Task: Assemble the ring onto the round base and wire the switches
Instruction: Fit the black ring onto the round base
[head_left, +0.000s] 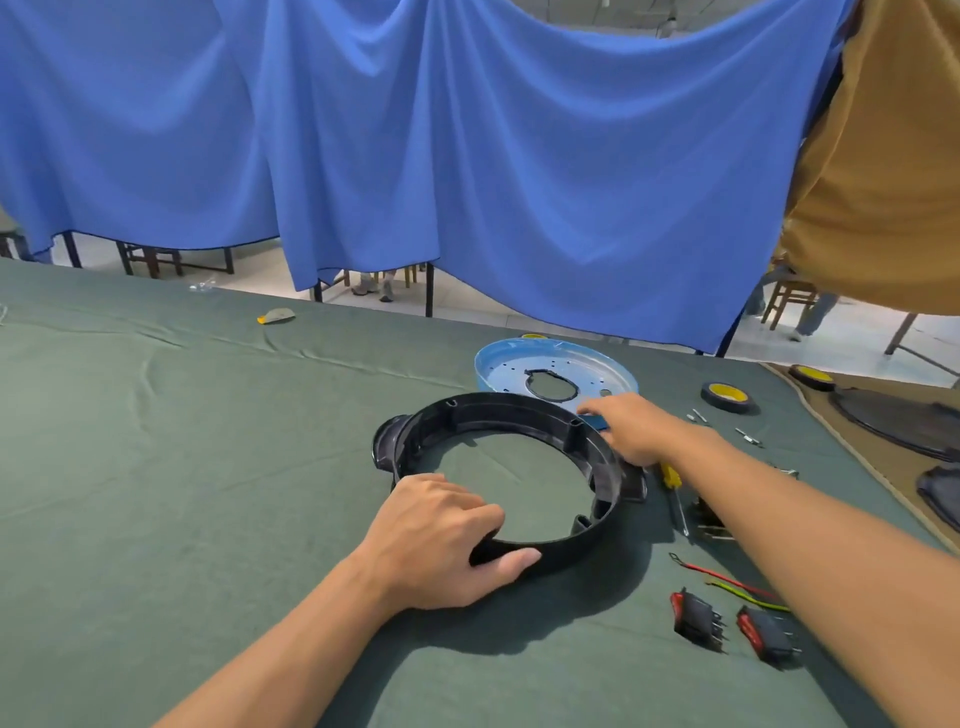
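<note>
On the green table (156, 441) the left hand (441, 540) grips the black ring (498, 410) at its 7 o'clock, fingers curled inside the rim and thumb on the outer wall. The ring lies flat. At its 2 o'clock the right hand (631, 428) reaches the near edge of the blue base (519, 364), which lies just beyond the ring at 1 o'clock. Whether those fingers pinch the base cannot be told. Wires (727, 577) and two switches (696, 618) lie at the ring's 4 o'clock.

Bright, even daylight, soft shadows beneath the ring (498, 467), sharp focus, wide-angle bowing at the edges.
</note>
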